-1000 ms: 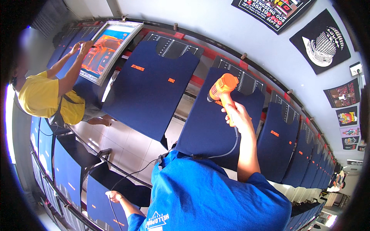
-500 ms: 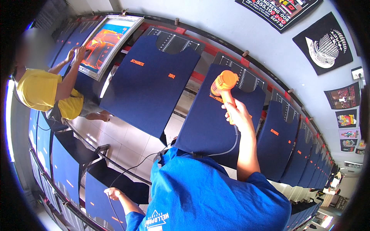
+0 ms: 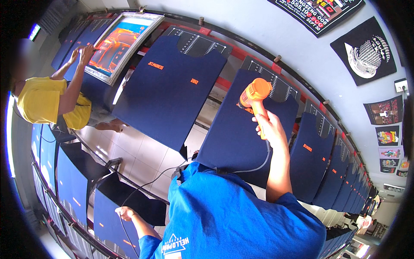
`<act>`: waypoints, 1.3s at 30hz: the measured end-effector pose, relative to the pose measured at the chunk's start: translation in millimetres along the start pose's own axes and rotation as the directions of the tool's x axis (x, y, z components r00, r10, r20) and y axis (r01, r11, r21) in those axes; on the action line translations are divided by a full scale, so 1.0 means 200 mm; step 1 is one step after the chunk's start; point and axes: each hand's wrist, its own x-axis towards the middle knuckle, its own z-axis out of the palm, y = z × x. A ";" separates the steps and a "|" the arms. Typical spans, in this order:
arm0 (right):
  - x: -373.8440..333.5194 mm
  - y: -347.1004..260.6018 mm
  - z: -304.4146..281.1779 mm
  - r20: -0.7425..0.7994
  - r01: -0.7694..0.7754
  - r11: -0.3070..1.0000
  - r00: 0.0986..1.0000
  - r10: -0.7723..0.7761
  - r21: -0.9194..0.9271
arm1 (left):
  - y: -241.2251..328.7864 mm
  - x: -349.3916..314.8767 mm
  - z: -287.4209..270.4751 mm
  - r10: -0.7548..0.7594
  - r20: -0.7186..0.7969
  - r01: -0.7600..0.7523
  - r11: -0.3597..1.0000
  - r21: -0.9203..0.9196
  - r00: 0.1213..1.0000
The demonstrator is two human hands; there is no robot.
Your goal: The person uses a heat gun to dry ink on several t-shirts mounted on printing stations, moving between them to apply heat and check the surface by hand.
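Observation:
My right hand (image 3: 274, 128) is wrapped round the handle of an orange heat gun (image 3: 260, 88). Its dark nozzle points down and left, over the small orange print on a navy shirt (image 3: 228, 140) stretched flat on a board. Whether the nozzle touches the cloth, I cannot tell. A grey cord (image 3: 258, 166) hangs from the handle base across the shirt. At lower left, my left hand (image 3: 125, 213) is closed on a thin dark cable (image 3: 151, 184), beside another board with navy cloth (image 3: 108, 220).
More navy shirts on boards (image 3: 170, 90) line a rail along the wall to both sides. A co-worker in yellow (image 3: 41, 101) has both hands at a framed printing screen (image 3: 116, 47) at far left. White floor tiles (image 3: 148, 149) show between the rows. Posters (image 3: 363, 52) hang on the wall.
The heat gun and my right hand have shifted slightly right over the shirt. My left hand stays on the cable. The co-worker's hands have moved a little up and left by the screen.

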 end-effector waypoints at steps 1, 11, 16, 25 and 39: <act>0.00 0.00 -0.01 0.020 -0.011 1.000 1.000 0.011 -0.019 | 0.00 0.01 -0.01 -0.021 -0.024 0.021 1.000 0.005 0.999; 0.00 0.03 -0.06 0.017 -0.034 0.999 0.999 0.034 -0.039 | -0.01 0.03 0.00 -0.052 -0.016 0.052 0.998 -0.036 0.999; -0.01 0.03 -0.08 0.017 -0.071 0.997 0.997 0.071 0.006 | -0.05 0.08 0.02 0.013 -0.094 -0.013 1.000 -0.004 0.995; -0.04 0.07 -0.09 -0.019 -0.011 0.999 1.000 0.010 -0.042 | -0.02 0.01 -0.02 -0.009 -0.051 0.009 1.000 -0.016 0.999; -0.08 0.10 -0.15 -0.050 -0.058 0.998 0.997 0.059 0.010 | -0.04 0.03 -0.01 0.021 -0.081 -0.022 1.000 -0.008 0.996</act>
